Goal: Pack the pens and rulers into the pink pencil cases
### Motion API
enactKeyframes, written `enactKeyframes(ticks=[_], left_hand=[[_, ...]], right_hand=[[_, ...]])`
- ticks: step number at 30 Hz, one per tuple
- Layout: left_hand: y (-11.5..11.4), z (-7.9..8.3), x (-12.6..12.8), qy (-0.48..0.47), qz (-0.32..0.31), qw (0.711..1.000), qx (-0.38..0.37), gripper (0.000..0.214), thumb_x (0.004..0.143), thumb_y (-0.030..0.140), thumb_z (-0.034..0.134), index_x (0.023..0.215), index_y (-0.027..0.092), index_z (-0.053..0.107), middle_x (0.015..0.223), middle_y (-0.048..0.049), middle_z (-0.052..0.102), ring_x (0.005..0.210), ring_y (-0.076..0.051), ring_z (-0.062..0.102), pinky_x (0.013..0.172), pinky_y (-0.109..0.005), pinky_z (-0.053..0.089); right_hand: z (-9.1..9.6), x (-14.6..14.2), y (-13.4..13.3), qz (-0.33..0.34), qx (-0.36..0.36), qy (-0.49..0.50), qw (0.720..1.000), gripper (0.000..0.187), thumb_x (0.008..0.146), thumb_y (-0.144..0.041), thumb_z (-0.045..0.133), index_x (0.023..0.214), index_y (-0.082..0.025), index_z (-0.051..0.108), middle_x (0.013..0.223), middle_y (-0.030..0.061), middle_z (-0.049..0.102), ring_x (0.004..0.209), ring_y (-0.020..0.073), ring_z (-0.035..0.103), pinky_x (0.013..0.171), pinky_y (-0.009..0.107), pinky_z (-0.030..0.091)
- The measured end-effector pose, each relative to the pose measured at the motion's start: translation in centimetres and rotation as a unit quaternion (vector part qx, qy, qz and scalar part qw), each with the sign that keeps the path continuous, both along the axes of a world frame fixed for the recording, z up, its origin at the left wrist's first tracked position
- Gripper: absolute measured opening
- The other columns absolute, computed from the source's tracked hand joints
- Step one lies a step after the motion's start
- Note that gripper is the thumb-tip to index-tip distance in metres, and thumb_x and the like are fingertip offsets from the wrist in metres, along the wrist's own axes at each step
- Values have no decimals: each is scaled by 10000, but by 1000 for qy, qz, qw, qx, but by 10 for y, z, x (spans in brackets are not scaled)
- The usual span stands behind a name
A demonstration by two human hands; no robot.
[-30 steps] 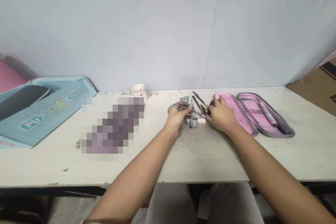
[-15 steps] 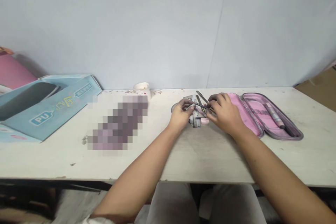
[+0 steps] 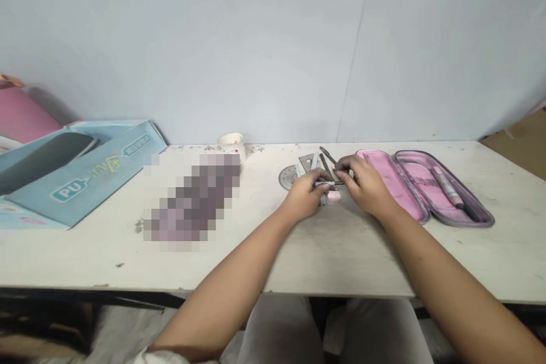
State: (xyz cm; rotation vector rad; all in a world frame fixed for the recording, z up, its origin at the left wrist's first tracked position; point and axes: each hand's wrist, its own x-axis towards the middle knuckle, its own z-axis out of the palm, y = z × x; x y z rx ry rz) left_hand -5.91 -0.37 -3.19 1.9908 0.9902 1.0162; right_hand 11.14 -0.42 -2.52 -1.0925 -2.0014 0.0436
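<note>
2 hands (image 3: 303, 196) on pen (image 3: 328, 183), protractor (image 3: 288, 177) L, case (image 3: 381, 179) R

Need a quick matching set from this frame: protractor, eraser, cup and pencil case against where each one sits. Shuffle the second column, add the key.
Things:
1. protractor
2. eraser
3. cup
4. pencil case

Places:
A. back edge of the table, left of the hands
B. lying open, right of the right hand
C. between the hands, on the near side
D. partly behind the left hand

Pairs: 1-D, 2-C, 3-A, 4-B
</note>
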Motion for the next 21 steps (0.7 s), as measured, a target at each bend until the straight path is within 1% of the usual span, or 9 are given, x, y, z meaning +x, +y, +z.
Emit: enactKeyframes(ticks=[2, 4, 6, 8, 11, 14, 16, 19, 21], left_hand=[[0, -3, 6, -92, -6, 992, -82, 93, 786, 152, 480, 865, 165, 528, 770, -13, 587, 731, -115, 572, 729, -264, 467], [1, -5, 9, -180, -1, 972, -151, 71, 790, 163, 488, 859, 160, 502, 706, 2, 564, 647, -93, 559, 683, -258, 479], [1, -6, 10, -234, 3, 954, -188, 74, 784, 173, 513, 852, 158, 490, 679, 10, 560, 626, -86, 557, 677, -258, 483], [1, -6, 9, -248, -1, 947, -202, 79, 779, 174, 525, 846, 158, 486, 657, 18, 551, 622, -82, 556, 675, -250, 480], [0, -5, 8, -209, -10, 959, -189, 78, 788, 159, 499, 864, 163, 485, 642, 27, 537, 599, -76, 547, 646, -226, 464], [-2, -4, 7, -117, -14, 985, -128, 90, 793, 152, 469, 873, 172, 505, 663, 23, 541, 604, -83, 540, 629, -216, 440], [-3, -3, 6, -48, -3, 996, -81, 108, 789, 149, 462, 871, 180, 526, 664, 24, 543, 610, -88, 529, 626, -213, 427], [-3, -3, 5, 1, 13, 999, -42, 130, 786, 147, 462, 878, 185, 545, 669, 22, 549, 615, -91, 520, 616, -207, 419], [-2, -3, 6, -26, 14, 998, -51, 136, 790, 148, 462, 893, 180, 543, 677, 19, 550, 611, -87, 523, 605, -202, 425]], right_hand=[[1, 0, 0, 6, -21, 59, 998, 167, 849, -305, 440, 912, -188, 542, 872, 53, 599, 825, 172, 546, 724, 294, 424], [3, 1, -2, 8, -29, 92, 995, 195, 846, -332, 443, 933, -192, 549, 884, 49, 610, 827, 170, 552, 717, 285, 420], [6, 1, -3, 21, -39, 99, 994, 198, 841, -326, 446, 934, -196, 563, 893, 45, 622, 831, 167, 558, 721, 279, 416], [7, 1, -4, 27, -59, 99, 993, 185, 832, -317, 455, 901, -197, 577, 867, 36, 635, 810, 161, 566, 709, 267, 410], [5, 0, -3, -14, -89, 101, 991, 213, 826, -364, 460, 813, -190, 581, 742, 19, 630, 693, 143, 555, 629, 240, 386], [1, -1, 0, -77, -96, 63, 990, 362, 833, -470, 414, 643, -189, 541, 542, -8, 539, 519, 116, 459, 511, 230, 299], [-1, -3, 1, -104, -100, 29, 989, 469, 837, -533, 359, 540, -191, 483, 460, -14, 463, 464, 108, 400, 476, 237, 240], [-3, -4, 2, -112, -113, 12, 987, 536, 834, -589, 304, 502, -194, 451, 455, -4, 457, 477, 119, 428, 479, 235, 239], [-3, -4, 3, -99, -117, 16, 988, 543, 856, -579, 242, 548, -198, 476, 506, 8, 509, 521, 134, 480, 501, 233, 279]])
